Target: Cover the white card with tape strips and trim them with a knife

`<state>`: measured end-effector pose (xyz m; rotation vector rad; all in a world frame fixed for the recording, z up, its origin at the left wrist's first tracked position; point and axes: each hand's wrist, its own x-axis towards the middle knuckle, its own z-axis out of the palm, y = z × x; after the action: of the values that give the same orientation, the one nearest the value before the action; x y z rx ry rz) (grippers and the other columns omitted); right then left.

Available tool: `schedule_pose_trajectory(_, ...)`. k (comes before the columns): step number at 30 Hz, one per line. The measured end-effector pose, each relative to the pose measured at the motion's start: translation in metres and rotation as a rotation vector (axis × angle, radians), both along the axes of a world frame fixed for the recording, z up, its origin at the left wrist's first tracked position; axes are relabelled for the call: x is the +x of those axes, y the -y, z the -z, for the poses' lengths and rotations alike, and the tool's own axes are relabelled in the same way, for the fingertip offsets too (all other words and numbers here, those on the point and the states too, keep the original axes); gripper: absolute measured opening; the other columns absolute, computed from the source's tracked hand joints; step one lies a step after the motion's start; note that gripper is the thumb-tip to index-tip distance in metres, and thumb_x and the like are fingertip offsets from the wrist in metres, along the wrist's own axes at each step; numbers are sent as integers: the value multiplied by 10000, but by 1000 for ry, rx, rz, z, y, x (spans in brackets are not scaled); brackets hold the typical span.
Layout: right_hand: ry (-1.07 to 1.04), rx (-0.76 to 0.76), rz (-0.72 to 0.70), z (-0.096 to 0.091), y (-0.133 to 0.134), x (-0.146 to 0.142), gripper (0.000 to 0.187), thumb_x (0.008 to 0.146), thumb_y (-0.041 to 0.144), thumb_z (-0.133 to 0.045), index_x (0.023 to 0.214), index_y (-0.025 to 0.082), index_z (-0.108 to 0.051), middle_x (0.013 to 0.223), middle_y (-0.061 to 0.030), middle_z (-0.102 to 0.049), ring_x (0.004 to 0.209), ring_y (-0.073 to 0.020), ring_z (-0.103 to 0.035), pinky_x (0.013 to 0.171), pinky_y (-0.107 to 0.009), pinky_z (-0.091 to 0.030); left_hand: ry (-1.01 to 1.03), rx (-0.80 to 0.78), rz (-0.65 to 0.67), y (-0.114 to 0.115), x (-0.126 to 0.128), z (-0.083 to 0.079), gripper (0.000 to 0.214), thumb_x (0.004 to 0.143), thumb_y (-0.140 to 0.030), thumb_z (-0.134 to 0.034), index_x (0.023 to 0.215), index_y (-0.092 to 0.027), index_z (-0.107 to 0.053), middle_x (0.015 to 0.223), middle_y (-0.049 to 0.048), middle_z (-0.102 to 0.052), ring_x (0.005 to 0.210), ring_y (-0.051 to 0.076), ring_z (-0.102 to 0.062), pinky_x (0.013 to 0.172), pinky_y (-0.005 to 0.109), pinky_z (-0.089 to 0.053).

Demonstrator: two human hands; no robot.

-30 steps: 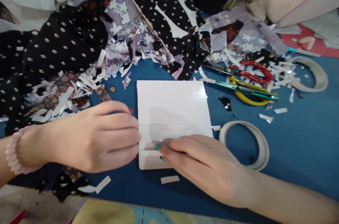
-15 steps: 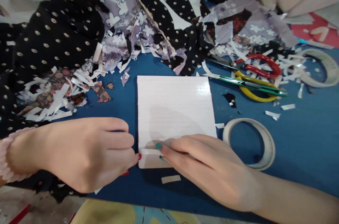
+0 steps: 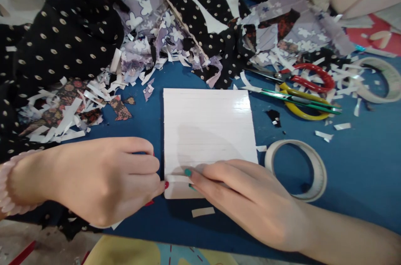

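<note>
A square white board (image 3: 206, 125) with faint lines across it lies in front of me. Near its lower edge runs a narrow white strip (image 3: 178, 178). My left hand (image 3: 109, 179) is closed, its fingers curled under, with one red-nailed fingertip at the strip's left end on the board's edge. What else sits under that palm is hidden. My right hand (image 3: 244, 200) rests over the board's lower right, its green-nailed fingers brought together on the strip's right end. A small pale strip (image 3: 203, 212) lies on the blue surface just below the board.
Right of the board sits a tape roll (image 3: 318, 173), with another roll (image 3: 390, 81) farther back. Red-and-yellow-handled scissors (image 3: 313, 79) and a green cutter (image 3: 300, 100) lie at upper right. Fabric scraps (image 3: 69, 43) and paper shreds (image 3: 70, 118) crowd the back and left.
Both hands keep their places at the strip. The whole view has shifted very slightly; nothing is picked up or let go.
</note>
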<state>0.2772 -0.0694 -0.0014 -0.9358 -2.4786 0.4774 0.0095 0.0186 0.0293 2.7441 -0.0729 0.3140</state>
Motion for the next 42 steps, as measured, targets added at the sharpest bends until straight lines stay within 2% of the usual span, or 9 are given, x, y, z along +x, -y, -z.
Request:
schedule_pose_trajectory(8, -12, -24, -9, 1, 1, 2, 301, 1131, 142, -407, 1158, 130, -707, 910, -62, -756, 746, -169, -704, 675, -290, -579, 1, 133, 38, 0, 1, 3, 424, 1009, -81, -611, 615, -233, -644, 648, -8, -540, 600, 172, -486, 550, 359, -439)
schedule_pose_trajectory(11, -10, -3, -8, 0, 1, 2, 289, 1131, 137, -408, 1158, 125, -696, 897, -49, -749, 734, -159, -697, 666, -283, -577, 17, 143, 25, 0, 1, 3, 375, 1005, -124, -651, 643, -220, -666, 654, -21, -549, 603, 165, -487, 593, 353, -478)
schedule_pose_trajectory(16, -7, 48, -1, 1, 1, 2, 256, 1127, 113, -427, 1131, 97, -683, 871, -40, -736, 703, -154, -680, 636, -293, -548, 18, 136, 22, -1, 0, 3, 389, 1052, -114, -523, 766, -203, -772, 677, -16, -609, 628, 160, -525, 672, 360, -533)
schedule_pose_trajectory(18, -9, 52, -3, 2, 1, 1, 267, 1131, 112, -419, 1136, 93, -685, 862, -39, -733, 697, -152, -674, 633, -291, -541, 23, 148, 13, -1, 0, 3, 368, 1051, -112, -529, 811, -191, -797, 671, -17, -610, 623, 156, -528, 702, 360, -544)
schedule_pose_trajectory(24, -22, 49, -11, -1, -3, -3, 334, 1146, 124, -383, 1076, 88, -708, 850, -52, -734, 694, -146, -668, 635, -284, -523, 36, 133, -6, -1, 0, 5, 307, 1021, -127, -582, 822, -188, -809, 659, -9, -611, 624, 161, -549, 747, 356, -567)
schedule_pose_trajectory(31, 10, 74, -8, -1, -3, -1, 348, 1151, 124, -367, 1097, 97, -710, 871, -50, -755, 714, -148, -686, 661, -281, -536, 30, 120, -24, -3, -4, 7, 349, 1057, -128, -497, 995, -194, -834, 707, 2, -683, 675, 174, -613, 810, 386, -593)
schedule_pose_trajectory(34, 16, 77, -5, -1, -2, -1, 355, 1158, 131, -356, 1095, 109, -705, 872, -44, -761, 706, -144, -684, 648, -281, -539, 22, 117, -27, -4, -5, 8, 301, 1043, -139, -542, 1003, -186, -837, 700, 8, -679, 667, 176, -620, 831, 391, -602)
schedule_pose_trajectory(38, 17, 76, -8, -2, -2, -2, 337, 1152, 126, -370, 1096, 103, -702, 876, -49, -760, 707, -146, -684, 644, -283, -539, 40, 140, 7, -4, -3, 6, 201, 992, -155, -663, 893, -213, -828, 684, -12, -671, 642, 171, -589, 791, 395, -614)
schedule_pose_trajectory(42, 8, 64, 2, -2, -3, -2, 348, 1151, 130, -360, 1110, 112, -705, 878, -46, -752, 704, -148, -684, 649, -280, -537, 27, 151, 4, -3, -2, 5, 188, 993, -160, -674, 900, -215, -828, 695, -18, -671, 655, 174, -582, 805, 400, -612)
